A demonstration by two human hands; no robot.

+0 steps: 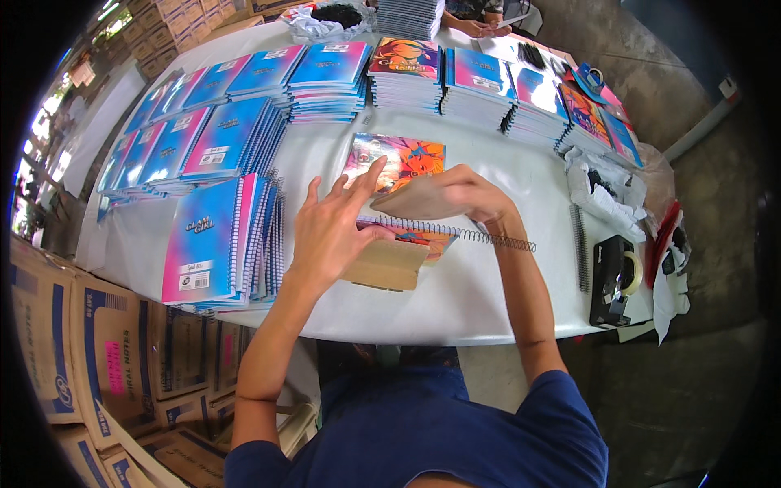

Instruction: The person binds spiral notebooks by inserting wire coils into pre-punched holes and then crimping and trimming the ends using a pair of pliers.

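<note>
My left hand (332, 224) grips a notebook (440, 241) near its left end, thumb on the near side and fingers stretched out beyond the edge. Along the notebook's upper edge runs a dark spiral wire (500, 240), whose free end sticks out past the right side, under my right wrist. A tan cardboard piece (382, 264) lies against the near side of the notebook. Just above the wire is my right hand (443, 195), its fingers smeared by motion. Behind both hands lies an orange and pink illustrated notebook cover (416, 167), partly hidden by them.
Stacks of blue and pink spiral notebooks (215, 236) fill the left side; more piles (404, 81) line the back. At right are a tape dispenser (612, 281), loose spiral wires (579, 248) and a plastic bag (606, 191). Cartons (122, 350) stand at lower left. Another person's hands (480, 28) show at the back.
</note>
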